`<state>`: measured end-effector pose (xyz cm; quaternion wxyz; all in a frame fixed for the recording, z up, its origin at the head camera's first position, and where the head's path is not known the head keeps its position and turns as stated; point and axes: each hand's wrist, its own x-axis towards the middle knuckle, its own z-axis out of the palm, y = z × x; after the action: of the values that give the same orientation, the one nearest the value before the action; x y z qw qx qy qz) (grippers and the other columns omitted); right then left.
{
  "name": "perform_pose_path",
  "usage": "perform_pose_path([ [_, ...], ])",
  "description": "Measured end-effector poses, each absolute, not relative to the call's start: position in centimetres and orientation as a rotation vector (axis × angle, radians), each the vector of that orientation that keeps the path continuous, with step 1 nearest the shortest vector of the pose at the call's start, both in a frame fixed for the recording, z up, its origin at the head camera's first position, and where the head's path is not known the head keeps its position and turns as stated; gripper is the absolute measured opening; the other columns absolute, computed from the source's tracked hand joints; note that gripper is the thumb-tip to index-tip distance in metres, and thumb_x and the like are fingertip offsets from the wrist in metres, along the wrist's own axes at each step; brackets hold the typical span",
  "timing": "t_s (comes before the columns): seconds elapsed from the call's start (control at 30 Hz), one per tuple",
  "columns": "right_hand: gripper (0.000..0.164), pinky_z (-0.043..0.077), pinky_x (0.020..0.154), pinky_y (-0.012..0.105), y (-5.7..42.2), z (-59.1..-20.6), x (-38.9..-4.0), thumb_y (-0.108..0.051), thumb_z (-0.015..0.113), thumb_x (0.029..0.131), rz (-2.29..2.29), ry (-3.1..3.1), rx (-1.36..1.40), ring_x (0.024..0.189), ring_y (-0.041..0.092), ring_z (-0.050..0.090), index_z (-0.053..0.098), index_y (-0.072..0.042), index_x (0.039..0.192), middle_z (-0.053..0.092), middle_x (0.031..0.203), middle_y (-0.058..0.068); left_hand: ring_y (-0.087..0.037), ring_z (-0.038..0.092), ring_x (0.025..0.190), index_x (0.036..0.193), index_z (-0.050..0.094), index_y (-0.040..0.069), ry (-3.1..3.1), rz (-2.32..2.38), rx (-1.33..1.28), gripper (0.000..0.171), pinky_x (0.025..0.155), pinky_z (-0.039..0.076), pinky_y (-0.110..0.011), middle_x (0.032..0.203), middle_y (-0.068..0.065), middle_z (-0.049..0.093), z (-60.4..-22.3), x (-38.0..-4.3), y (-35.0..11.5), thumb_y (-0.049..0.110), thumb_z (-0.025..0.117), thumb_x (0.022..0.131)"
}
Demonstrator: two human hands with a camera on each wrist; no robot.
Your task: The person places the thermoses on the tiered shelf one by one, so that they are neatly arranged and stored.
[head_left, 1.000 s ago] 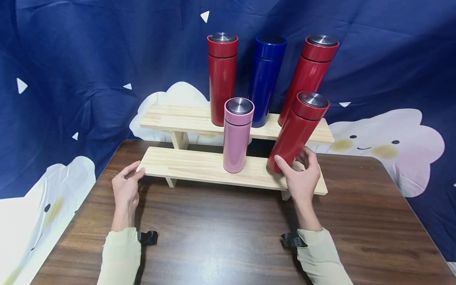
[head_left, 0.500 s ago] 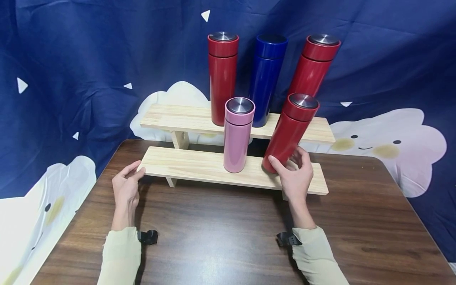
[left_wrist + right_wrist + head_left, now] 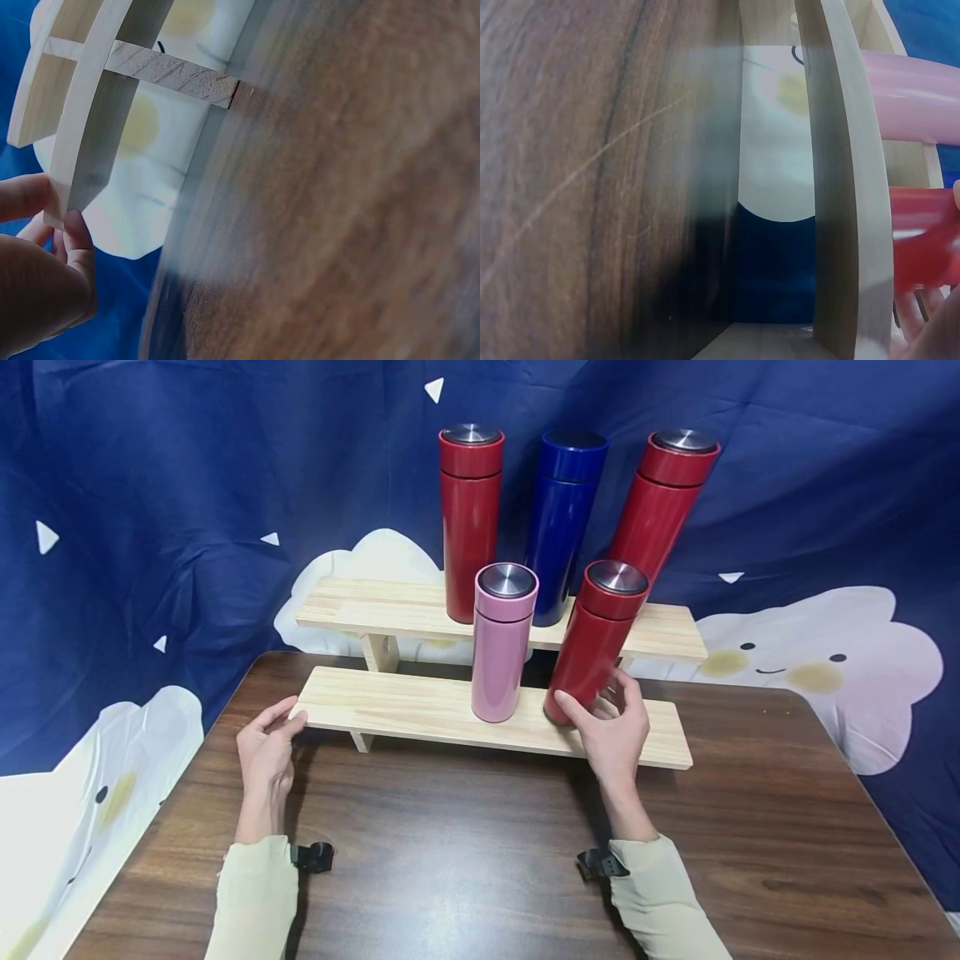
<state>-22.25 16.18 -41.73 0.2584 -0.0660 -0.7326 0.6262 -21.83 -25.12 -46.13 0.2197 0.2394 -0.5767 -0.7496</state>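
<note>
In the head view my right hand [image 3: 617, 731] grips a red thermos [image 3: 592, 652] near its base, thumb on the near side and fingers round the right. The thermos stands on the lower board [image 3: 397, 706] of a two-tier wooden shelf, just right of a pink thermos [image 3: 498, 652]. My left hand [image 3: 267, 747] pinches the left end of that board. In the left wrist view, thumb and fingers [image 3: 77, 229] lie on both sides of the board's corner. The right wrist view catches only part of the red thermos [image 3: 922, 236] and my right hand at its edge.
On the upper board [image 3: 360, 606] stand a red thermos [image 3: 470, 527], a blue thermos [image 3: 566, 527] and another red thermos [image 3: 667, 502], partly hidden by the held one. The shelf sits at the back of a brown wooden table [image 3: 450, 860]. Behind hangs a blue cloth [image 3: 225, 485] with clouds.
My right hand has moved the red thermos left along the lower board, closer to the pink one, and it leans less in view. The left hand has stayed at the board's end.
</note>
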Motion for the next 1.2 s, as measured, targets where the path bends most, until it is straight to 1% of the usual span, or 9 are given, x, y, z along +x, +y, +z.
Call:
perform_pose_path([
  [0.17,0.064,0.053,0.095,0.049,15.1,-39.7,-20.9,-0.007,0.085,0.079,1.699,-2.006,-0.184,0.114,0.031,0.062,0.056,0.001,0.135,0.063,0.130,0.017,-0.013,0.059,0.085,0.121,0.068,-0.011,-1.588,-2.076,0.653,0.037,0.072,0.052,-0.014,0.088,-0.001,0.065,-46.2,-21.8,-25.2,-0.016,0.070,0.084],
  [0.23,0.063,0.053,0.096,0.050,14.8,-39.1,-20.5,-0.006,0.085,0.080,1.700,-2.015,-0.184,0.115,0.034,0.061,0.056,0.003,0.135,0.062,0.130,0.020,-0.013,0.060,0.084,0.120,0.069,-0.010,-1.581,-2.073,0.659,0.036,0.071,0.052,-0.014,0.087,-0.001,0.065,-46.3,-21.7,-25.2,-0.016,0.070,0.085],
  [0.37,0.065,0.052,0.097,0.051,14.8,-39.4,-20.6,-0.007,0.085,0.079,1.716,-2.020,-0.187,0.115,0.034,0.060,0.055,0.003,0.136,0.061,0.130,0.020,-0.013,0.060,0.082,0.119,0.069,-0.010,-1.549,-2.080,0.661,0.035,0.070,0.052,-0.015,0.086,-0.001,0.066,-46.4,-21.3,-25.4,-0.015,0.071,0.085],
  [0.5,0.067,0.052,0.097,0.049,15.4,-40.8,-21.6,-0.009,0.087,0.078,1.721,-2.016,-0.197,0.115,0.031,0.061,0.055,-0.001,0.137,0.061,0.131,0.016,-0.013,0.060,0.082,0.119,0.068,-0.011,-1.548,-2.087,0.644,0.035,0.071,0.052,-0.015,0.086,-0.002,0.066,-46.2,-21.4,-25.3,-0.016,0.071,0.084],
  [0.6,0.070,0.054,0.096,0.046,16.0,-42.3,-22.5,-0.012,0.089,0.077,1.723,-2.009,-0.204,0.114,0.027,0.062,0.055,-0.006,0.138,0.061,0.132,0.011,-0.013,0.060,0.084,0.121,0.067,-0.012,-1.581,-2.079,0.637,0.037,0.072,0.052,-0.015,0.087,-0.002,0.065,-46.1,-21.6,-25.1,-0.016,0.070,0.084],
  [0.67,0.071,0.054,0.096,0.046,16.2,-42.5,-22.6,-0.013,0.090,0.077,1.731,-2.003,-0.199,0.114,0.027,0.062,0.055,-0.007,0.138,0.061,0.132,0.010,-0.013,0.060,0.082,0.120,0.067,-0.012,-1.576,-2.083,0.629,0.036,0.071,0.052,-0.015,0.087,-0.002,0.065,-46.2,-21.7,-25.1,-0.017,0.069,0.084],
  [0.93,0.073,0.052,0.098,0.047,16.2,-42.3,-22.5,-0.016,0.089,0.077,1.744,-2.019,-0.179,0.116,0.028,0.060,0.052,-0.005,0.139,0.058,0.130,0.012,-0.011,0.062,0.079,0.116,0.070,-0.011,-1.540,-2.087,0.600,0.033,0.069,0.053,-0.015,0.085,-0.002,0.067,-46.4,-21.6,-25.1,-0.019,0.068,0.084],
  [1.07,0.073,0.052,0.098,0.047,16.2,-42.3,-22.3,-0.019,0.089,0.078,1.736,-2.033,-0.167,0.115,0.028,0.060,0.052,-0.005,0.138,0.058,0.130,0.013,-0.011,0.062,0.081,0.116,0.070,-0.010,-1.551,-2.083,0.607,0.033,0.070,0.053,-0.015,0.087,-0.002,0.067,-46.4,-21.6,-25.1,-0.018,0.067,0.085],
  [1.2,0.072,0.053,0.097,0.047,16.3,-42.4,-22.4,-0.020,0.089,0.078,1.726,-2.040,-0.165,0.114,0.028,0.060,0.052,-0.004,0.138,0.058,0.129,0.013,-0.010,0.062,0.080,0.118,0.068,-0.012,-1.551,-2.088,0.616,0.034,0.069,0.052,-0.015,0.086,-0.002,0.067,-46.4,-21.6,-25.1,-0.018,0.068,0.085],
])
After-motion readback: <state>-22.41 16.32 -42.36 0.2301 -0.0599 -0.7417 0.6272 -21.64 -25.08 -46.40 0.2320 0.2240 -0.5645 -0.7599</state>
